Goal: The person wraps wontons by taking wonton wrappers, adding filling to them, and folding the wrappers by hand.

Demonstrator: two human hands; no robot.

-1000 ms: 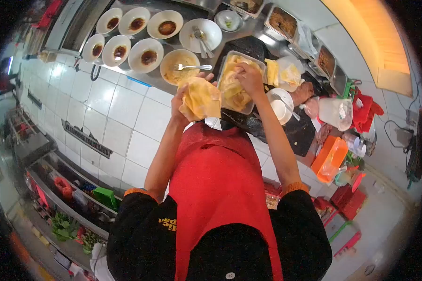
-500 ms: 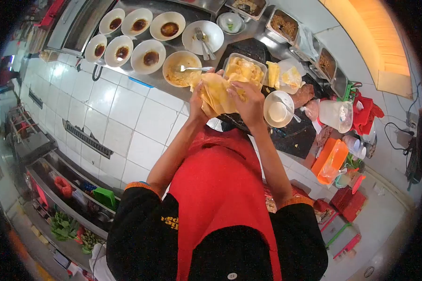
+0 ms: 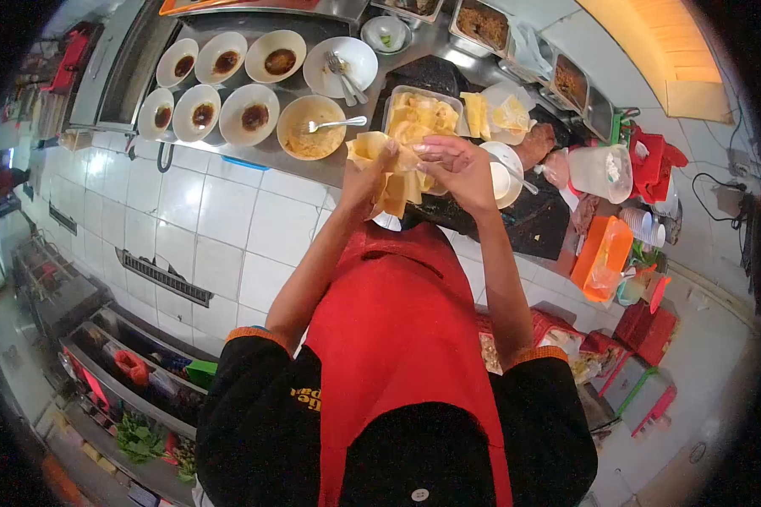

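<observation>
Thin yellow wrapper sheets (image 3: pixel 391 196) are gripped in my left hand (image 3: pixel 365 179), which is closed round them. My right hand (image 3: pixel 461 169) pinches at the right edge of the sheets; what lies between its fingertips is too small to make out. Just beyond both hands sits a clear plastic tub (image 3: pixel 459 108) of folded yellow pieces. To its left a bowl of orange-brown filling (image 3: pixel 300 145) has a fork (image 3: pixel 338 124) resting across it. A white bowl with a spoon (image 3: pixel 510 193) stands right of my right hand.
Several white bowls with dark sauce (image 3: pixel 249 118) line the counter at the left. A bowl holding cutlery (image 3: pixel 317 72) stands behind the filling. Metal food trays (image 3: pixel 480 29) run along the back right. An orange basket (image 3: pixel 596 253) and a plastic container (image 3: pixel 599 173) are at the right.
The sheets, first held in my left hand alone with my right hand at the tub, are now between both hands and bent over. The view has shifted slightly.
</observation>
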